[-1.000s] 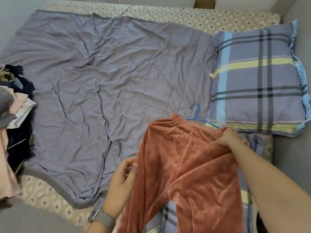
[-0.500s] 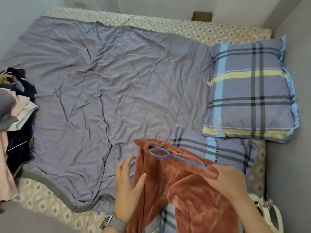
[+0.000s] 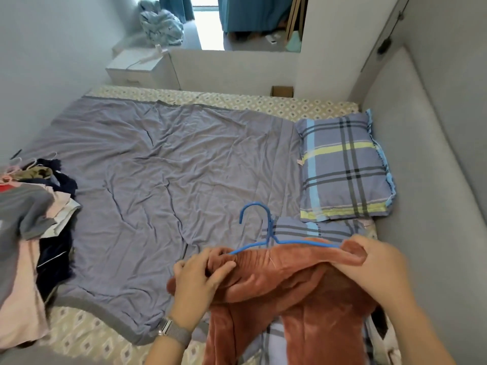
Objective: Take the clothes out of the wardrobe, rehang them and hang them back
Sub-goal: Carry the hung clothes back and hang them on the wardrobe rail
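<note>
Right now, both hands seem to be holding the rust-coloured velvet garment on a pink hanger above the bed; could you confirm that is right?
Not quite: the hanger is blue, not pink, as the head view shows. Otherwise correct: the left hand and the right hand both hold the rust-coloured garment on it above the bed.

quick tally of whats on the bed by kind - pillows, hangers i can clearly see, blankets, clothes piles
Plaid purple pillows: 2
Blue wire hanger: 1
Purple-grey wrinkled blanket: 1
Heap of mixed clothes at left: 1
Total: 5
</note>
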`<action>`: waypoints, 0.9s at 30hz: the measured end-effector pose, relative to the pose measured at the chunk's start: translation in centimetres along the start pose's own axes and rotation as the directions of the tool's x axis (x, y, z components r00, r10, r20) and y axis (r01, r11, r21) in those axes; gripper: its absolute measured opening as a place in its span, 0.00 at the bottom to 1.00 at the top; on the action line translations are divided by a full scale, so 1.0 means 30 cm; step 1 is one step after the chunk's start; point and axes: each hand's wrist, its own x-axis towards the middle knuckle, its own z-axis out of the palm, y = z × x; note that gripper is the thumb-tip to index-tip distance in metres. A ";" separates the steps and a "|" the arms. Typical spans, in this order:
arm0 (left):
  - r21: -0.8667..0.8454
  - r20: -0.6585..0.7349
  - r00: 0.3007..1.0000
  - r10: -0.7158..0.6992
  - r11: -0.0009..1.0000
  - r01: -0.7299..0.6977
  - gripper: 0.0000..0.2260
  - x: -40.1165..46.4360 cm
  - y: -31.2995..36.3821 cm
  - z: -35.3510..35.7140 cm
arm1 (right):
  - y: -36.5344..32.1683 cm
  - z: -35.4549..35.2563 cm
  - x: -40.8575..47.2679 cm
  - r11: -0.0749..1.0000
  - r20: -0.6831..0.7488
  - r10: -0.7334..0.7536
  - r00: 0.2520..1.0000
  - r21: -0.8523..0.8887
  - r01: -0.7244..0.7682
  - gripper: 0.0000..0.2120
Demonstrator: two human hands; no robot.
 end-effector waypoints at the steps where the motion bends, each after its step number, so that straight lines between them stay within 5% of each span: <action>1: -0.037 -0.065 0.998 0.004 0.999 -0.006 0.16 -0.038 0.022 -0.040 | -0.037 -0.020 -0.037 0.999 -0.036 -0.023 0.999 0.028 0.024 0.15; 4: -0.061 -0.227 0.974 -0.020 0.998 0.006 0.13 -0.157 0.060 -0.160 | -0.129 -0.054 -0.160 0.994 -0.083 -0.068 0.994 0.078 0.074 0.12; 10: -0.104 -0.308 0.948 -0.085 0.993 0.056 0.04 -0.486 -0.016 -0.427 | -0.380 -0.049 -0.479 0.987 -0.098 -0.149 0.984 0.050 0.155 0.12; 16: -0.193 -0.393 0.875 -0.281 0.956 0.220 0.14 -0.870 -0.313 -0.747 | -0.739 0.168 -0.766 0.931 -0.077 -0.363 0.929 -0.060 0.359 0.13; 23: -0.243 -0.577 0.601 -0.552 0.819 0.519 0.14 -1.316 -0.579 -1.061 | -1.167 0.468 -1.063 0.810 -0.015 -0.585 0.811 0.045 0.585 0.16; 27: -0.363 -0.647 0.328 -0.688 0.656 0.662 0.08 -1.549 -0.670 -1.167 | -1.389 0.595 -1.190 0.677 0.129 -0.735 0.666 0.098 0.729 0.20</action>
